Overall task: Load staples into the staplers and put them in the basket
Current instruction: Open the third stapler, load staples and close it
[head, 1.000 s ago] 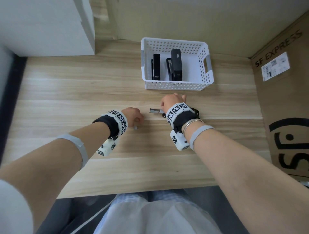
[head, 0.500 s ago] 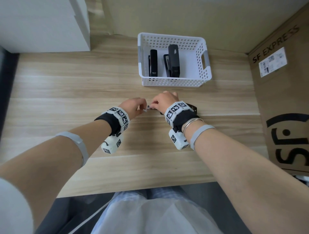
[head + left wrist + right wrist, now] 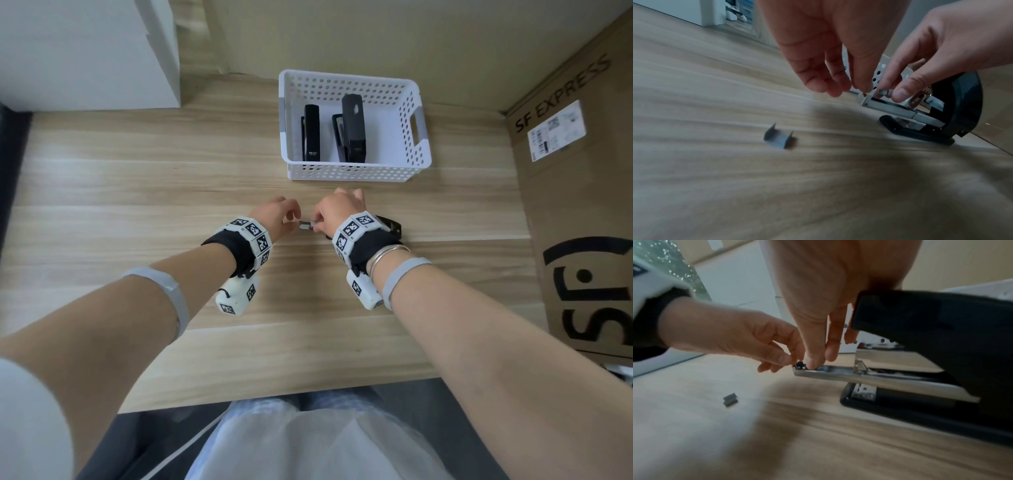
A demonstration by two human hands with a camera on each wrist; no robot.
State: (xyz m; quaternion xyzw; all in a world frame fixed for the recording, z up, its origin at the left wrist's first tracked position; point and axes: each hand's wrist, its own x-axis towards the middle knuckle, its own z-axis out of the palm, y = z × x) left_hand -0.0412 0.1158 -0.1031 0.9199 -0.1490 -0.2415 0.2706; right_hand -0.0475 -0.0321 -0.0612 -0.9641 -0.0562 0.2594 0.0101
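Note:
An open black stapler [image 3: 941, 324] lies on the wooden table, its lid tipped up and its metal magazine [image 3: 879, 378] bare. In the head view my right hand [image 3: 317, 224] hides most of the stapler [image 3: 390, 224]. My right hand [image 3: 892, 92] pinches a short staple strip [image 3: 884, 92] just over the magazine's front end [image 3: 867, 101]. My left hand [image 3: 791, 360] has thumb and forefinger closed at the magazine tip. Another staple strip [image 3: 780, 138] lies loose on the table, left of the stapler. Two black staplers [image 3: 311, 137] [image 3: 352, 130] lie in the white basket [image 3: 352, 171].
The basket stands just beyond my hands. A large cardboard box [image 3: 582, 205] walls off the table's right side. A white cabinet [image 3: 85, 51] stands at the far left. The table's near edge [image 3: 274, 397] is by my lap.
My left hand has left the table spot where it reached a second ago and moved right to meet my right hand at the magazine's front end. The stapler stays in place.

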